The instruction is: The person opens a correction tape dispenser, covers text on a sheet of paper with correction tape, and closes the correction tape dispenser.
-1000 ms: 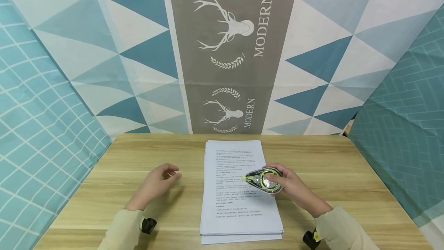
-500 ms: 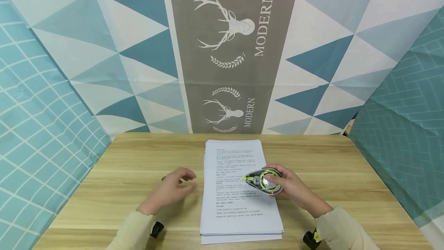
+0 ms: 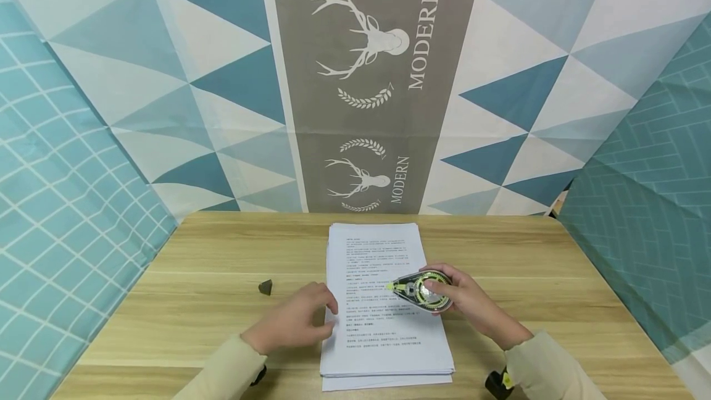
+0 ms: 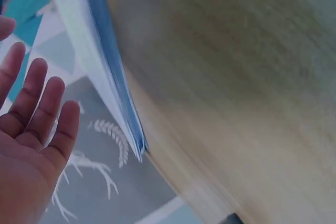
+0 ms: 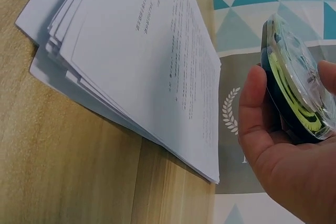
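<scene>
Your right hand (image 3: pixel 478 310) pinches the tape (image 3: pixel 413 289) between thumb and fingers, hiding its rear end, over the right side of the paper (image 3: pixel 383 354). Your left hand (image 3: pixel 294 318), fingers loosely bent, holds nothing at the paper's left edge; any touch is hard to tell, and its wrist view crops it. Beyond it, on the table (image 3: pixel 500 239), lies a dark bit (image 3: pixel 265 287), too small to identify

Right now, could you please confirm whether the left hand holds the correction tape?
No, the right hand grips the correction tape.
</scene>
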### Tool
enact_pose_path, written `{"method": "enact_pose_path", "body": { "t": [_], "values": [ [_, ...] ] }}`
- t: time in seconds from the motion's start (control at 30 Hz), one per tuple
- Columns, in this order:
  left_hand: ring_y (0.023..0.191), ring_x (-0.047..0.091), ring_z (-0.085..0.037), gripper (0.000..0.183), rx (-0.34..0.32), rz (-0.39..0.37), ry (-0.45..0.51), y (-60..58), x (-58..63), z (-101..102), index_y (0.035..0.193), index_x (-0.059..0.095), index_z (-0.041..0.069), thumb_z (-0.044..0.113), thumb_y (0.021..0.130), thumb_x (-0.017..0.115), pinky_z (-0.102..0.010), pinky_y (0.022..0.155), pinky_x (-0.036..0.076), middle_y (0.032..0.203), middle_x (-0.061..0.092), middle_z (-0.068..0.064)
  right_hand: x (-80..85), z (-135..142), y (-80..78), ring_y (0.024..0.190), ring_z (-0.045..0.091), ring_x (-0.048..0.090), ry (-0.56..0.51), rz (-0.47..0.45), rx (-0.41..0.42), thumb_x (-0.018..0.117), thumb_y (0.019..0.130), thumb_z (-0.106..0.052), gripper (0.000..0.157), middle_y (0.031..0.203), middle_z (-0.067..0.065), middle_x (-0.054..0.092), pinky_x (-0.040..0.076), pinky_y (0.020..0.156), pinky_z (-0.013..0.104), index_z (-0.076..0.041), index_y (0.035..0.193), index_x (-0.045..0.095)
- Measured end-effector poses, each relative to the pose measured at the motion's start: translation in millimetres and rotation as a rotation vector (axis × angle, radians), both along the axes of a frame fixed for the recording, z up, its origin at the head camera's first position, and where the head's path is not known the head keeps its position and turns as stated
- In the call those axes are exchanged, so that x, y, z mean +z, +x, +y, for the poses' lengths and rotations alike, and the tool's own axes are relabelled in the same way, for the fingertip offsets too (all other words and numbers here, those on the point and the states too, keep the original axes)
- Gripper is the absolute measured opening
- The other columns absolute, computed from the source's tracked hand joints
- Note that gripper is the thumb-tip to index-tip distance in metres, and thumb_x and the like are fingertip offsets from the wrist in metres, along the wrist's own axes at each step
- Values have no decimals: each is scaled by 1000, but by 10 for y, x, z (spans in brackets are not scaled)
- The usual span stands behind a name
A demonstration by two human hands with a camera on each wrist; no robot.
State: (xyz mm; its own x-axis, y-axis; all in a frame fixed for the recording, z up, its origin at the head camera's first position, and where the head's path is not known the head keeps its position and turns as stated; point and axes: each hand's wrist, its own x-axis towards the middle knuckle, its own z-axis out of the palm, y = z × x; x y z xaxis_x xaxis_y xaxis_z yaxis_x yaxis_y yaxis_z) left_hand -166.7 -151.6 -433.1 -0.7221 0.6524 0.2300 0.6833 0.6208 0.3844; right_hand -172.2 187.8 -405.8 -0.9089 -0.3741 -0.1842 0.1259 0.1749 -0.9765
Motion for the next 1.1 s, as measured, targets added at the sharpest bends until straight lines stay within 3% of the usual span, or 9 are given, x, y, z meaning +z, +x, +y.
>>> {"method": "enact_pose_path", "body": {
  "t": [0.13,0.3,0.63,1.1],
  "values": [
    [79,46,-4,16,-64,10,-67,17,-26,54,88,61,18,23,75,67,-19,72,43,87,55,8,-29,-6,2,93,19,60,10,-6,-7,56,92,-29,56,123,18,50,53,73,33,2,135,38],
    [73,40,0,15,-99,11,-137,33,-78,108,87,62,22,26,74,67,-14,66,37,85,52,11,-46,-6,1,91,19,61,8,-8,-9,57,91,-29,55,120,16,52,53,72,34,1,134,40],
    [78,41,-1,13,-154,49,-240,41,-154,157,85,60,25,30,74,65,-17,73,40,85,49,14,-63,-16,-9,91,19,61,19,-22,-14,58,91,-30,57,121,16,52,54,72,33,2,135,39],
    [82,41,-3,13,-178,95,-253,16,-200,157,86,59,24,31,76,64,-20,78,40,87,48,14,-100,-11,-33,95,21,59,46,-7,-2,59,90,-30,56,126,22,48,55,74,37,0,133,41]
  ]
}}
